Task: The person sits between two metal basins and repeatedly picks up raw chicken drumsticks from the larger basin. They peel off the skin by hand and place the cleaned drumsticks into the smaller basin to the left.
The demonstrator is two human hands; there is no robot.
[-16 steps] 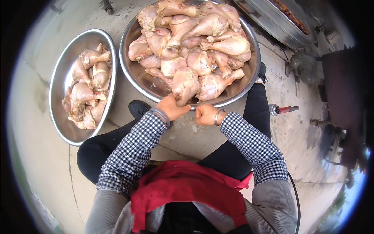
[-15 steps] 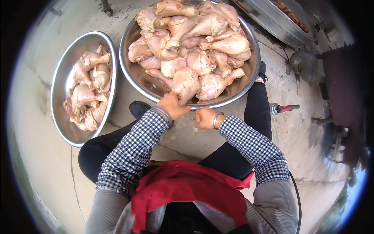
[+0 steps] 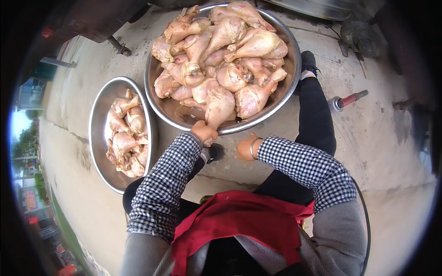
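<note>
My left hand (image 3: 204,132) is closed around the narrow end of a raw chicken drumstick (image 3: 219,106) at the near rim of a large steel bowl (image 3: 184,120). The drumstick's thick end leans up against the heap of raw drumsticks (image 3: 230,50) filling that bowl. Just right of it and below the rim, my right hand (image 3: 247,146) is curled closed, apart from the left. Whatever its fingers may hold is hidden. Left of the large bowl stands a smaller steel bowl (image 3: 99,138) with several drumsticks (image 3: 126,133) in it.
A tool with a red handle (image 3: 353,98) and round metal head lies on the concrete floor (image 3: 368,156) beyond my right leg. My legs spread around the bowls' near side. A black cable (image 3: 364,216) runs by my right elbow. Dark metal equipment (image 3: 87,20) stands at the far left.
The view has turned, so both bowls sit lower or shifted in it. My right hand has drawn a little away from the left, which keeps hold of the drumstick.
</note>
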